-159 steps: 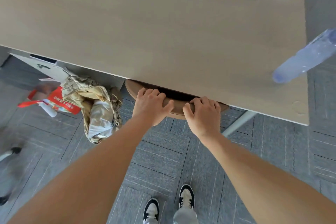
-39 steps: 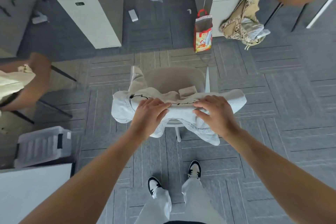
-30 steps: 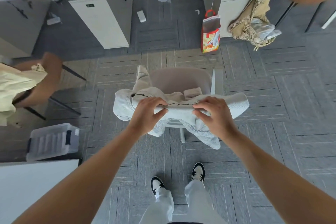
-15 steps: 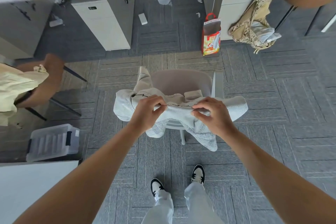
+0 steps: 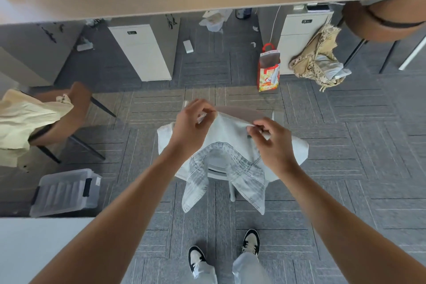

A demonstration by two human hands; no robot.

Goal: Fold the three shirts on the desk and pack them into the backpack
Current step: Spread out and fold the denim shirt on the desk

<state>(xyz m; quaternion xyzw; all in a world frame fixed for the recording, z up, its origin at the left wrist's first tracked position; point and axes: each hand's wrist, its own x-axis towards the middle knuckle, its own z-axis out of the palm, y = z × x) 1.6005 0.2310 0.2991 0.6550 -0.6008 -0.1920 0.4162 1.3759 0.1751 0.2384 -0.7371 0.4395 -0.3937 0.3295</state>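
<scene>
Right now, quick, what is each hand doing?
Left hand: fingers pinch the top edge of the pale denim shirt.
Right hand: fingers pinch the same shirt's top edge.

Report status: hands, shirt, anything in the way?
Left hand and right hand each pinch the pale shirt by its top edge, lifting it over the grey chair. Backpack on floor by the cabinet, path open.

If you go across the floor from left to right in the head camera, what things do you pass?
Yellow cloth on brown chair → clear plastic box → pale shirt held in both hands → red shopping bag → camouflage backpack.
</scene>
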